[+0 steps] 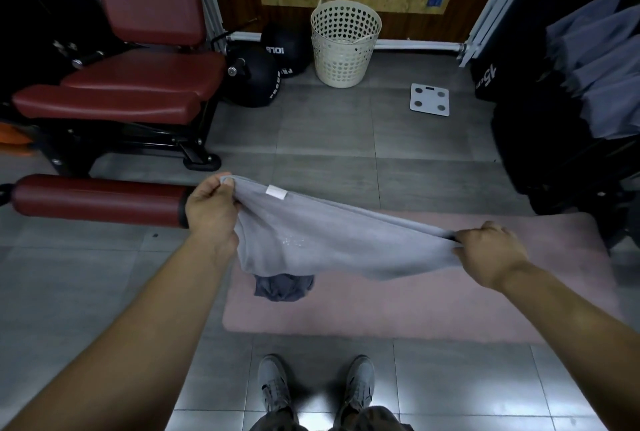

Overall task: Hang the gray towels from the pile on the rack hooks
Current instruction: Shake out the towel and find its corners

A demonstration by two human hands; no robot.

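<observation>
A light gray towel [332, 240] with a white tag is stretched between both hands above a pink mat [415, 309]. My left hand [211, 209] grips one top corner, my right hand [491, 250] grips the other end. Under the towel, a darker gray towel [282, 288] lies crumpled on the mat, partly hidden. At the right edge, several gray towels [602, 60] hang on a dark rack [554, 153].
A red padded exercise bench [138, 77] and its roller pad [100, 198] stand at the left. Black medicine balls [256, 81], a cream laundry basket [344, 43] and a white scale [430, 99] sit on the gray tiled floor. My shoes [315, 385] stand near the mat.
</observation>
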